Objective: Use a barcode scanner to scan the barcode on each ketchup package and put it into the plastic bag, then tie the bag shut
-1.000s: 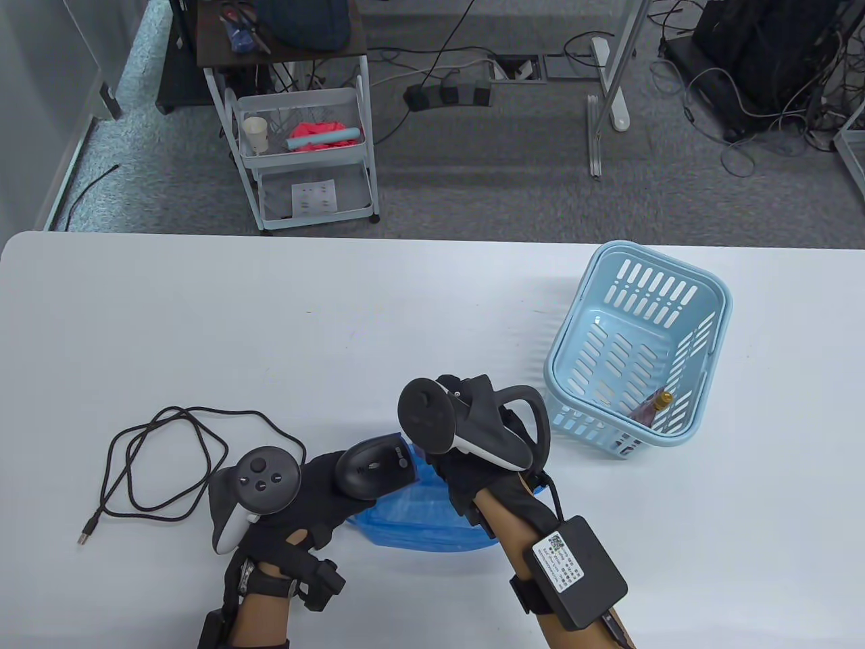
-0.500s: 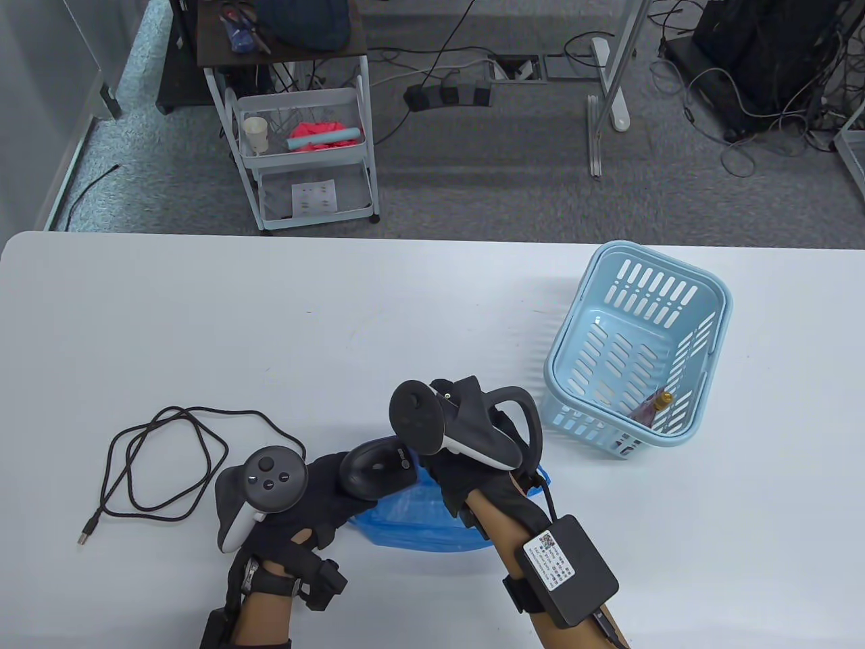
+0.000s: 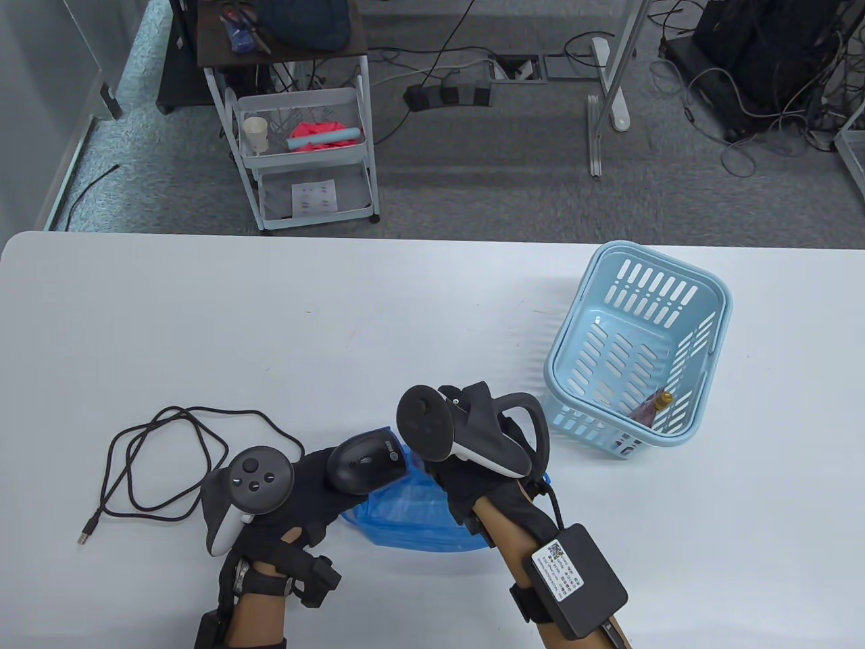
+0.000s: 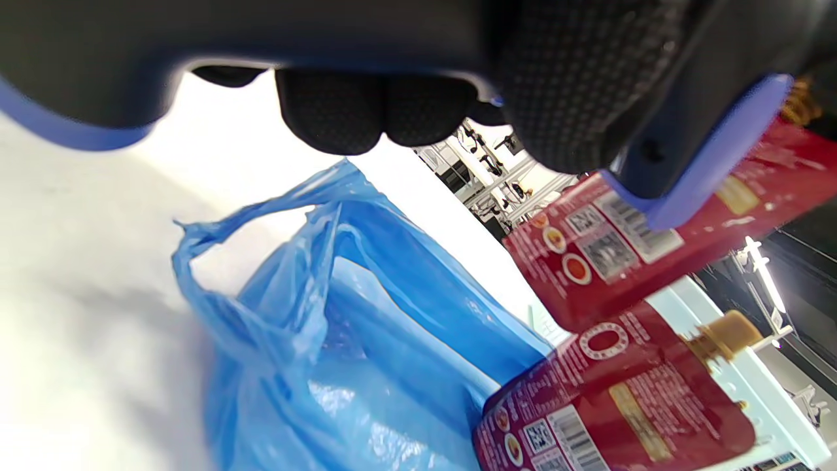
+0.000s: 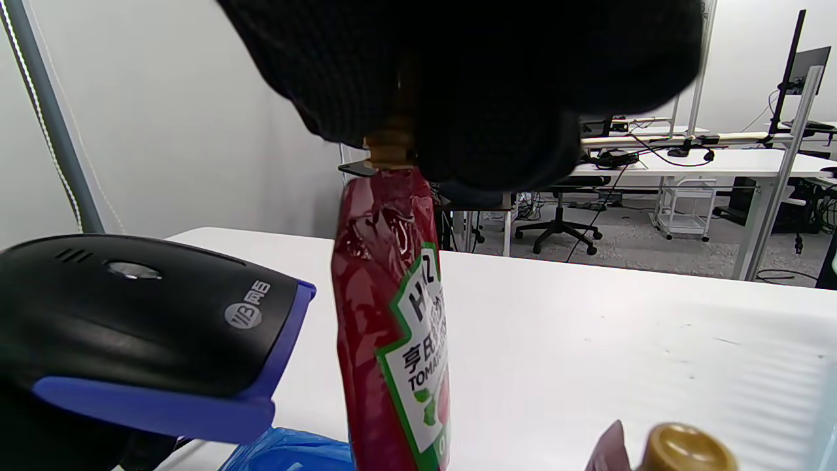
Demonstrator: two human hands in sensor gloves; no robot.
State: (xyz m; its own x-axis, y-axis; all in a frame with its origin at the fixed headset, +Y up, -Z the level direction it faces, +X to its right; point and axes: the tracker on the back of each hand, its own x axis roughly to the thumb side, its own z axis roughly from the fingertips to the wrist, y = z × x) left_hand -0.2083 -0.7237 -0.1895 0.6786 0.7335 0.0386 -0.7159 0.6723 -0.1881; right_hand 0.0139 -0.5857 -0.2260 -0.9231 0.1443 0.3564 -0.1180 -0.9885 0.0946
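The ketchup package (image 5: 392,314) hangs upright below the right hand (image 3: 473,466), whose fingers pinch its gold cap. Just beside it, the left hand (image 3: 304,487) grips the barcode scanner (image 3: 365,466), above the blue plastic bag (image 3: 412,517).

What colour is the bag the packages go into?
Translucent blue; the plastic bag shows best in the left wrist view.
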